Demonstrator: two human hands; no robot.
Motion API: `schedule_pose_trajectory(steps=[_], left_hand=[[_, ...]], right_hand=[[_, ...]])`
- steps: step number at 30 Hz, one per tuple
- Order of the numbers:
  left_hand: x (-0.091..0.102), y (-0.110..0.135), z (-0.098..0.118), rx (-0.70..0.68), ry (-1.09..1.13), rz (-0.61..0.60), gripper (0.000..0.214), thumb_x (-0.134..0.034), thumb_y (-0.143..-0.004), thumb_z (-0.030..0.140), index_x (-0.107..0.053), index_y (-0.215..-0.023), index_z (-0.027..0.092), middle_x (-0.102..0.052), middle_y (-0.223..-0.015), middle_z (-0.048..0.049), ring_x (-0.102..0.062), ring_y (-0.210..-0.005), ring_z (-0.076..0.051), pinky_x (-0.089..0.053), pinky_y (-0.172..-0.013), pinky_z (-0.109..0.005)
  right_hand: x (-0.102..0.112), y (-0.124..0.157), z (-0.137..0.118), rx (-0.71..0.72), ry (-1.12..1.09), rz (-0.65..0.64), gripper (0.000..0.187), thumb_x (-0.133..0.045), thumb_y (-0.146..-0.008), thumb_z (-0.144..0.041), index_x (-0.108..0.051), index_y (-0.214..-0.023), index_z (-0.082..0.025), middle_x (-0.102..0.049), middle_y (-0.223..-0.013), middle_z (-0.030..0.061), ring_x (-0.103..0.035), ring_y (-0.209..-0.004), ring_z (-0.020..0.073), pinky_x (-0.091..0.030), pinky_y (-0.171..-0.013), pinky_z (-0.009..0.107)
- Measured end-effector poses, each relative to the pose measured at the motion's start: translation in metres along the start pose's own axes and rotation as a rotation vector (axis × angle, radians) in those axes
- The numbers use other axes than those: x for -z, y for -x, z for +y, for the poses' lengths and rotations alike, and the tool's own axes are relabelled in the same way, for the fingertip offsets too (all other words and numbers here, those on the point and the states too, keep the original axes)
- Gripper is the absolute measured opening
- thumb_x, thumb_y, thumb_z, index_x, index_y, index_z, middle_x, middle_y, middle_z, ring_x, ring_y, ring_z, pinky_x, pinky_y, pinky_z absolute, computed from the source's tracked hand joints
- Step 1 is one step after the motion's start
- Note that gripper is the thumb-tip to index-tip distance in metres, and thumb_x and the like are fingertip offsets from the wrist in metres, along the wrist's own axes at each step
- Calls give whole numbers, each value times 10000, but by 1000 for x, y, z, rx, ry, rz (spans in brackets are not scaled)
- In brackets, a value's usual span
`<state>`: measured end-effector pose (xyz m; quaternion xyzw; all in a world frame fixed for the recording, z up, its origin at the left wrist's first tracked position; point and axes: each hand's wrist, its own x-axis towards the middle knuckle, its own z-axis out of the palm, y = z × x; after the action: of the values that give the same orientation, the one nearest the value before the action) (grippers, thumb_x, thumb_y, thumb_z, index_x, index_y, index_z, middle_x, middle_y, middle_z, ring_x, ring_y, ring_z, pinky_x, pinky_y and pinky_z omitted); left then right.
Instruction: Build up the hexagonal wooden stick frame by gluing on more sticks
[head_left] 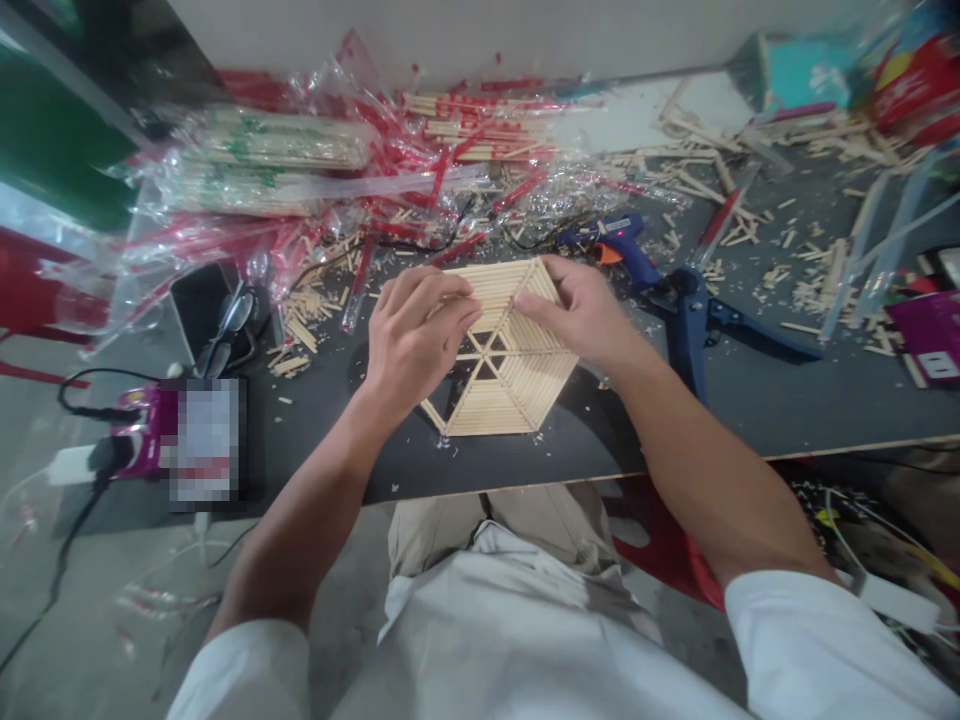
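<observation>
A six-sided panel of pale wooden sticks (499,407) lies in front of me, with spokes meeting at its middle. Rows of sticks fill its top, right and bottom sections; an open gap shows at the lower left. My right hand (577,305) grips the upper right edge, thumb on top of the panel. Over the upper left part, my left hand (420,325) has its fingers bent and pinched together, with the fingertips at the sticks. Whatever is between those fingertips is hidden.
Behind the panel lie bagged stick bundles (262,165), a blue glue gun (626,245) and many scattered sticks. A blue hand cutter (690,320) lies to the right. At left are eyeglasses (225,330), a screen device (206,440) and a purple power strip (146,430).
</observation>
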<state>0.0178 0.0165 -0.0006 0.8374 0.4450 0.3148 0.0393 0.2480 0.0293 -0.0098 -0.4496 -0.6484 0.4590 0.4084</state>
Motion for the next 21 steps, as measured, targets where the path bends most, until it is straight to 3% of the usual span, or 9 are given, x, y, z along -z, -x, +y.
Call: schedule_pose_trajectory(steps=[6, 10, 14, 16, 18, 21], left_hand=[[1, -3, 9, -60, -44, -27, 235, -484, -1078, 310, -696, -986, 266, -754, -1136, -61, -651, -1173, -264, -488, -1059, -488], [-1, -5, 7, -21, -46, -12, 235, -418, -1100, 322, -634, -1048, 244, -737, -1223, -81, -654, -1198, -245, -488, -1060, -460], [5, -5, -20, 205, 17, 125, 272, -339, -1126, 416, -553, -1153, 250, -736, -1179, -80, -689, -1098, -214, -512, -990, -422], [8, -4, -39, 389, 54, 190, 298, -308, -1127, 460, -529, -1194, 272, -741, -988, -41, -699, -903, -193, -519, -905, -399], [9, -2, -55, 536, 91, 157, 327, -309, -1116, 506, -546, -1125, 281, -683, -769, -2, -656, -726, -189, -510, -823, -387], [4, -1, -62, 606, 220, 13, 378, -398, -1063, 605, -578, -1032, 273, -664, -733, 4, -620, -651, -175, -483, -696, -349]], right_hand=[[-4, -3, 2, -8, 50, -3, 402, -750, -860, -564, -682, -1038, -210, -741, -1021, 78, -693, -927, 254, -584, -797, 406], [-5, -5, 9, -34, -2, -32, 396, -740, -865, -564, -680, -1031, -209, -734, -999, 70, -689, -892, 240, -579, -777, 398], [-6, -8, 18, -94, 59, 58, 509, -781, -845, -534, -639, -1235, -239, -697, -916, 40, -649, -782, 211, -559, -710, 382], [-6, -9, 21, -95, 114, 110, 650, -853, -784, -488, -594, -1338, -267, -656, -847, 8, -592, -697, 189, -525, -653, 366], [-5, -10, 23, -71, 155, 117, 683, -903, -727, -458, -620, -1323, -281, -627, -801, -14, -538, -644, 169, -487, -618, 349], [-6, -11, 24, -29, 185, 110, 491, -888, -737, -448, -716, -1156, -257, -635, -775, -16, -512, -626, 153, -453, -617, 335]])
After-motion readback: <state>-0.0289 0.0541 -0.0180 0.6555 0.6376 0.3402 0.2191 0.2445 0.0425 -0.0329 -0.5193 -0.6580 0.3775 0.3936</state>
